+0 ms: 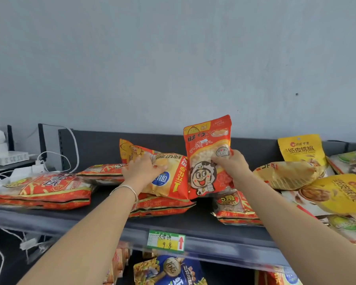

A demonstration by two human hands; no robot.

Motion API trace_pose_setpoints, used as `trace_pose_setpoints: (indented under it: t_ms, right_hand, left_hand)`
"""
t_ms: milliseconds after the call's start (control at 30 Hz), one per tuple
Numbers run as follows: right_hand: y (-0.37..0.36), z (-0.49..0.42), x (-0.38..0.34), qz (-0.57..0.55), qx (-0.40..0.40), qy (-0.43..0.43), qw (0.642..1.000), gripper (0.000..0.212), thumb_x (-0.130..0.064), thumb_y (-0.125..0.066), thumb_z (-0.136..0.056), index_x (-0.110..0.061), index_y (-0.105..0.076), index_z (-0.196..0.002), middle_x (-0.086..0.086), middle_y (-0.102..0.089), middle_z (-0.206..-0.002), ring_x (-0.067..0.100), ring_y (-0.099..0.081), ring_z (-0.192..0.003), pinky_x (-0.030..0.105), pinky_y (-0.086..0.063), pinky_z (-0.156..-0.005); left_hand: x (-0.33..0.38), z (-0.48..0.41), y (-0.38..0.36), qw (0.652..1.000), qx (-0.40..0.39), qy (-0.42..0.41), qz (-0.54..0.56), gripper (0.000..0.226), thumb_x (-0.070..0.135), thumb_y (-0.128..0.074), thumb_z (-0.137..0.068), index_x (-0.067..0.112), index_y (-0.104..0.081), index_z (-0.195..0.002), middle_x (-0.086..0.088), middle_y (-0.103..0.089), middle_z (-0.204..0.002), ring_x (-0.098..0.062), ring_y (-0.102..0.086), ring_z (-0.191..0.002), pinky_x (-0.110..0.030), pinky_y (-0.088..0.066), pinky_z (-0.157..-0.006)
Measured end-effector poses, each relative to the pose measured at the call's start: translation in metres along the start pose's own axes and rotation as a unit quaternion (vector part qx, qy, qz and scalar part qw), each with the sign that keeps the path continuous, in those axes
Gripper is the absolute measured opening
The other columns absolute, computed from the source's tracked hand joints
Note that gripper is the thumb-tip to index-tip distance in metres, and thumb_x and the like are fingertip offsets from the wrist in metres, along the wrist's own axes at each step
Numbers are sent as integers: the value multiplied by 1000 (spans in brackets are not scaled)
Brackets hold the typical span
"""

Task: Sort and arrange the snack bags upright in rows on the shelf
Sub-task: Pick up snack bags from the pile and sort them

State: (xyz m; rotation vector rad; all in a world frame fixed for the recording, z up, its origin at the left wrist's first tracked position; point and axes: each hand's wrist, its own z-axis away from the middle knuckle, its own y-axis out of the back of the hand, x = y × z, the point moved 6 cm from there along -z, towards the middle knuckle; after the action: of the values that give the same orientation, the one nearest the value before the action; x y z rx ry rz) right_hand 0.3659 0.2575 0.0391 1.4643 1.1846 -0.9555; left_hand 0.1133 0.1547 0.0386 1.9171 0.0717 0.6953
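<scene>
A dark grey metal shelf [193, 225] with a green-and-yellow price tag [166, 241] on its front lip runs along a pale grey wall [173, 58], and white cables [74, 147] trail at its left end. Glossy, crinkled plastic packs cover it: flat red bags [43, 190] on the left and yellow walnut bags [335, 192] heaped on the right, 1 of them upright against the back panel. The right hand [230, 163] grips the red cartoon-face snack bag [206, 161] by its right edge, upright above the shelf's middle. The left hand [140, 171], with a silver bangle [127, 190] on its wrist, curls its fingers over a puffy yellow-and-red bag [171, 179] touching it.
</scene>
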Motion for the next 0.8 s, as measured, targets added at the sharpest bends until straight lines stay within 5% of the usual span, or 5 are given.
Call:
trace_pose_setpoints:
  t_ms: [67,167,333,633,800]
  right_hand:
    - [-2,2,6,1,-5,-5,1000,50,-32,-76,-78,-16,-50,-117,6,-67,-103,27,-68,-91,48,-57,-83]
    - [-6,7,12,-15,-4,-8,1000,48,-29,-76,-78,-16,-50,-117,7,-67,-104,26,-68,-92,48,-58,-83]
    - [16,17,4,-43,35,26,998,49,-29,-76,-77,-19,-50,-116,3,-67,-104,24,-67,-95,48,-57,-85]
    - [154,35,-16,-87,108,84,987,47,-35,-76,-76,-21,-56,-116,3,-68,-106,25,-66,-100,50,-54,-91]
    - [261,38,-10,-86,153,95,980,45,-32,-77,-79,-21,-54,-117,5,-67,-108,27,-66,-100,50,-54,-89]
  left_hand:
    - [-6,-7,-18,986,-110,35,122,97,73,-55,-73,19,-23,-147,-11,-30,-151,-32,-33,-136,-49,-34,-108]
    - [-7,-12,-31,938,-215,52,265,98,68,-66,-67,13,-36,-142,-9,-44,-143,-29,-42,-130,-44,-37,-106]
    - [21,-13,-29,872,-247,30,422,58,50,-76,-66,13,-64,-109,-9,-70,-108,-26,-62,-106,-46,-44,-101]
    - [151,14,-29,753,-361,-101,541,73,37,-83,-59,18,-57,-125,-14,-70,-108,-28,-70,-83,-47,-55,-76]
    - [258,51,-48,740,-340,-150,561,81,27,-91,-51,37,-50,-119,-11,-68,-107,-29,-69,-79,-47,-55,-71]
